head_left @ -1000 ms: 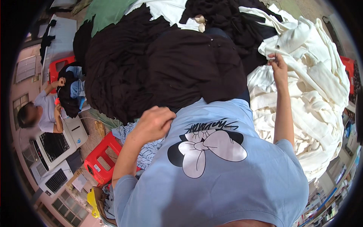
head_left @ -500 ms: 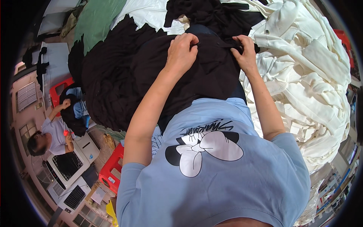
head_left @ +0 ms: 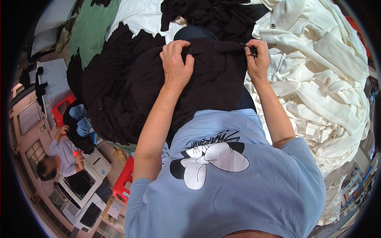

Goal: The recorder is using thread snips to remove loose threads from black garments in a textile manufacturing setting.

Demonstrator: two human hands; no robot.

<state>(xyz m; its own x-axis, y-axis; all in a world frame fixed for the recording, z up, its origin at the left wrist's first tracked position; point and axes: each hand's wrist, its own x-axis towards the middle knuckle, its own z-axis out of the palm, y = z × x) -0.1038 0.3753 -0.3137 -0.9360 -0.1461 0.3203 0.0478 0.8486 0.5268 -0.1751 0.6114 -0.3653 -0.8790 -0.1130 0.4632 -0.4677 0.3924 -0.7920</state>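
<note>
A black buttoned cardigan (head_left: 214, 75) lies over my lap, its button band stretched nearly level between my hands. Several dark buttons dot the band, one of them a small round button (head_left: 216, 47). My left hand (head_left: 175, 65) grips the band's left part, index finger and thumb beside a button, the other fingertips hidden. At the band's right end, my right hand (head_left: 258, 61) pinches the dark fabric, fingers curled in and thumb pressed against them. Dark trousers (head_left: 194, 33) show past the cardigan's upper edge.
A heap of black garments (head_left: 107, 95) spreads on my left, more black clothes (head_left: 210, 16) lie ahead, and a large pile of white knitwear (head_left: 313, 91) rises on the right. Red stools (head_left: 125, 180) stand at the left. A co-worker (head_left: 63, 154) sits beyond, holding something red.
Both hands still hold the cardigan. My left hand has shifted left along the band, and the band between the hands looks straighter, with more buttons showing. The view has turned slightly.
</note>
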